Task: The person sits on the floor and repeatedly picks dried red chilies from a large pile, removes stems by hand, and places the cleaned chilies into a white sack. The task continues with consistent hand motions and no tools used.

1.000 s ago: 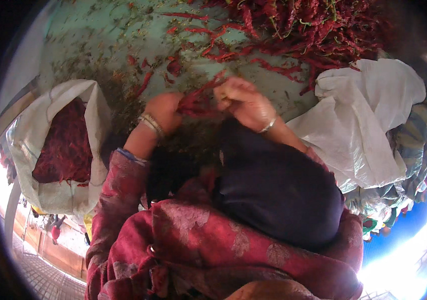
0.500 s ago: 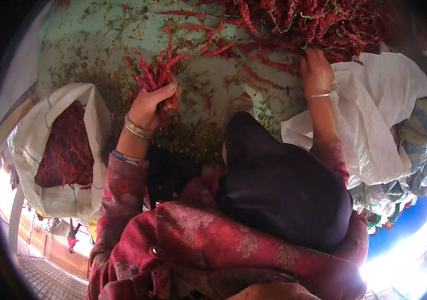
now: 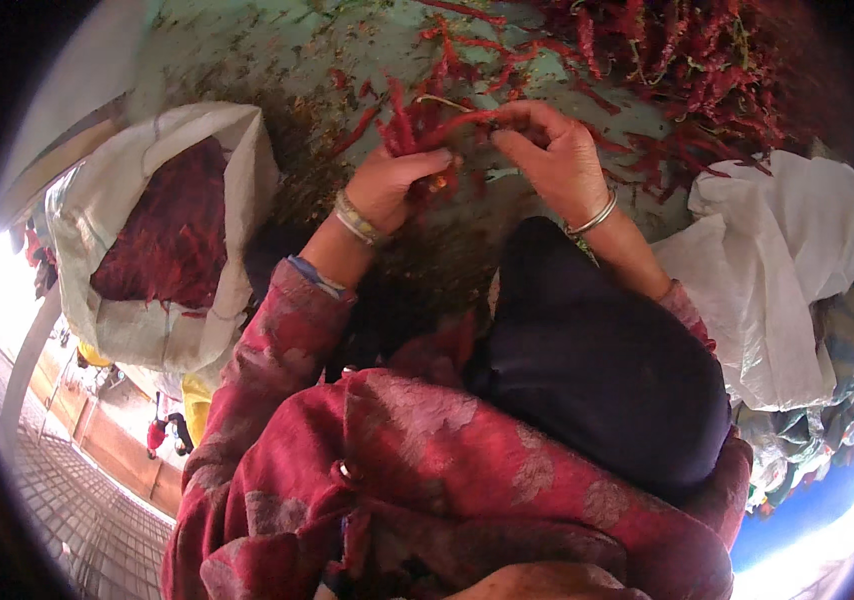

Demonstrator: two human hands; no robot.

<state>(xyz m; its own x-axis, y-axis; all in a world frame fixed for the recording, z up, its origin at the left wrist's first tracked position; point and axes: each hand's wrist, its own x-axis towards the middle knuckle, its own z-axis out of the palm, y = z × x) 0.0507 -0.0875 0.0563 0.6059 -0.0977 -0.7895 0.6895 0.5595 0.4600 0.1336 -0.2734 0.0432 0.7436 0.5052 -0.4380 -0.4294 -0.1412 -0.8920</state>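
Observation:
My left hand is closed around a bunch of dried red chillies, whose tips stick up past the thumb. Close beside it, my right hand pinches the end of one long dried red chilli between thumb and fingers. That chilli reaches across to the bunch. A thin pale stem shows just above it. The lower ends of the bunch are partly hidden by my left fingers.
A large heap of dried red chillies lies at the far right, with loose ones scattered on the greenish, debris-strewn surface. An open white sack of red chillies stands at left. White sacking drapes at right.
My right hand has come left from the heap's edge to the left hand and now pinches a chilli. My left hand, still holding the bunch, appears further right in view.

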